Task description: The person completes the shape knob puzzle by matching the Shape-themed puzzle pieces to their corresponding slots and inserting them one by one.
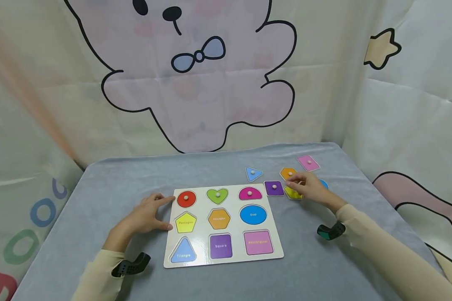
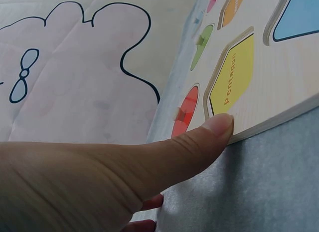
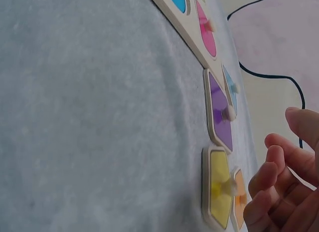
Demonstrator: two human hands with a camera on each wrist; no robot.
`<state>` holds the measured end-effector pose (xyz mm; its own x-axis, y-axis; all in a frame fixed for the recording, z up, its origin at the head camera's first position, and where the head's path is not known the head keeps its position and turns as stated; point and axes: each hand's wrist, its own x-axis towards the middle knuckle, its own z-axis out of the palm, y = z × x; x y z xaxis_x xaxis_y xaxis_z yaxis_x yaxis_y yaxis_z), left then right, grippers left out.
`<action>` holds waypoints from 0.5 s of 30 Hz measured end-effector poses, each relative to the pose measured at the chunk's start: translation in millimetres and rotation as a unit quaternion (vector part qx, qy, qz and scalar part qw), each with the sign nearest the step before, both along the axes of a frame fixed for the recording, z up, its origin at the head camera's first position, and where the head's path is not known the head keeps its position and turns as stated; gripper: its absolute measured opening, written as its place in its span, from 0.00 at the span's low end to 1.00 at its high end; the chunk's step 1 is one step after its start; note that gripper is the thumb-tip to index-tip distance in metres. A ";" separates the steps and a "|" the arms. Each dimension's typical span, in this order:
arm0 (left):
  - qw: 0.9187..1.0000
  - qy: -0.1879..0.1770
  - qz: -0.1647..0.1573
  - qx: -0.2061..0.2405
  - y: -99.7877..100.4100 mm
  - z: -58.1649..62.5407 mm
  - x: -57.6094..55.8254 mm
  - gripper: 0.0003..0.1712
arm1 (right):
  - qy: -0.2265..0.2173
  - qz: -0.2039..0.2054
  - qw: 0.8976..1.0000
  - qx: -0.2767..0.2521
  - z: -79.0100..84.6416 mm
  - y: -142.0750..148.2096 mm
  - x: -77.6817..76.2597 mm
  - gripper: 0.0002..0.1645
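Note:
A white wooden shape puzzle board (image 1: 202, 236) lies on the table. My left hand (image 1: 146, 215) touches its left edge with thumb and forefinger spread; the thumb (image 2: 209, 132) is beside the printed yellow pentagon (image 2: 232, 75). My right hand (image 1: 309, 187) hovers over a yellow knobbed piece (image 1: 294, 194) and an orange hexagon piece (image 1: 285, 172), partly hiding both. In the right wrist view its fingers are loosely bent, thumb and forefinger apart, holding nothing. Knobbed red circle (image 1: 186, 202), green heart (image 1: 213, 199) and pink half-circle (image 1: 245, 195) pieces fill the board's top row.
A purple square piece (image 1: 272, 190) lies against the board's upper right corner. Behind it are a blue triangle piece (image 1: 251, 176) and a pink piece (image 1: 309, 164). A blue piece (image 1: 324, 183) is mostly hidden by my right hand. A patterned curtain (image 1: 211, 104) hangs behind the grey-covered table (image 1: 128, 175).

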<state>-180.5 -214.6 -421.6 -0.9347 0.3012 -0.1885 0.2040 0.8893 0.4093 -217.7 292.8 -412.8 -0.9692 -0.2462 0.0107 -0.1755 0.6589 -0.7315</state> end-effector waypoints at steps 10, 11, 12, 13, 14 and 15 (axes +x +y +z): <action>1.000 0.006 0.005 0.002 0.5 -2.8 0.0 0.53 | -0.015 -0.009 1.000 -0.008 -4.3 13.1 1.1 0.19; 1.000 0.005 0.005 0.000 0.5 -2.7 0.1 0.53 | -0.017 -0.009 1.000 -0.009 -4.5 14.3 1.1 0.18; 1.000 0.004 0.006 -0.001 0.7 -2.5 0.4 0.53 | -0.018 -0.009 1.000 -0.010 -4.8 15.4 1.2 0.18; 1.000 0.003 0.006 -0.002 1.0 -2.4 0.6 0.53 | -0.018 -0.008 1.000 -0.012 -5.3 16.5 1.5 0.18; 1.000 0.002 0.007 -0.003 1.5 -2.0 1.1 0.53 | -0.018 -0.008 1.000 -0.012 -6.1 17.9 1.7 0.17; 1.000 0.001 0.007 -0.004 1.8 -1.8 1.5 0.52 | -0.018 -0.007 1.000 -0.010 -7.2 19.4 1.7 0.17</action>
<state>-179.0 -212.9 -423.3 -0.9395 0.2862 -0.1881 0.1924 0.8954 0.4017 -216.0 312.2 -420.0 -0.9722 -0.2332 -0.0189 -0.1403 0.6455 -0.7507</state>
